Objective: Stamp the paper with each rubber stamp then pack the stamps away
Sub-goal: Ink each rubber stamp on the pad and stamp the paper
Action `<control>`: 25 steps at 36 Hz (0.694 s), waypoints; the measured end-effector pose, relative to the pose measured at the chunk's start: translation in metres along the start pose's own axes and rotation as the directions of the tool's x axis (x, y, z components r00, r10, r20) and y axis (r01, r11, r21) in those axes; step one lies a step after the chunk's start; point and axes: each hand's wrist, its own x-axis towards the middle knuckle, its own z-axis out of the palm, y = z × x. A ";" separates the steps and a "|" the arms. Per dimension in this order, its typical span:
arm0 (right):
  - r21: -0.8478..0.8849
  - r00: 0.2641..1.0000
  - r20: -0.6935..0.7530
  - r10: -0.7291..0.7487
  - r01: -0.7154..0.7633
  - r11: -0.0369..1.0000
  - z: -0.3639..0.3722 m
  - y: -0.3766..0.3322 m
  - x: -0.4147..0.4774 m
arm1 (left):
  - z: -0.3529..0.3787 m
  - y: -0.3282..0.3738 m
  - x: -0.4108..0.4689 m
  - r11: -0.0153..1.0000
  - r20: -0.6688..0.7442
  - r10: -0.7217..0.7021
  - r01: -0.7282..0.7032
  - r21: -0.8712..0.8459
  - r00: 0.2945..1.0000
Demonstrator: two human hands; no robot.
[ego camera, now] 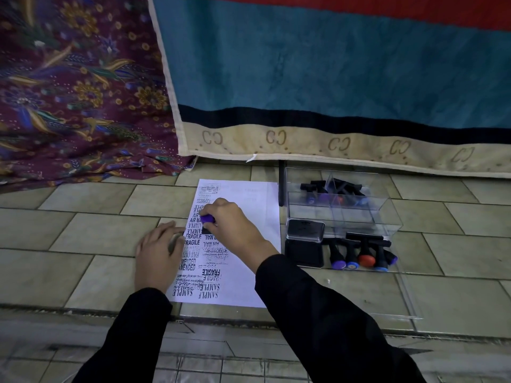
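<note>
A white paper lies on the tiled floor, covered down its left half with black stamped words such as FRAGILE, SAMPLE and AIR MAIL. My right hand grips a rubber stamp with a purple knob and holds its base down on the paper. My left hand lies flat on the paper's left edge, fingers spread. To the right, a row of several black stamps with purple, blue and orange knobs lies beside a black ink pad with its lid raised. More stamps sit inside a clear plastic box.
A teal, black and beige mat hangs behind the paper, with a purple floral cloth to its left. A clear plastic lid lies flat at the right. A dark rod stands by the box. A step edge crosses below the paper.
</note>
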 end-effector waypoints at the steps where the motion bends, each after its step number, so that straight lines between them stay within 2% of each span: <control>1: 0.002 1.000 -0.005 0.004 -0.004 1.000 0.001 0.000 0.000 | 0.000 -0.001 0.000 1.000 0.001 0.001 -0.001 0.000 1.000; 21: 0.077 0.997 -0.075 0.017 -0.011 0.997 0.004 0.004 -0.001 | 0.000 -0.001 0.000 1.000 0.013 0.003 -0.003 0.001 1.000; 25: 0.191 0.982 -0.179 0.065 -0.030 0.981 -0.008 0.013 -0.011 | -0.001 -0.001 0.000 1.000 0.017 0.010 -0.010 0.007 1.000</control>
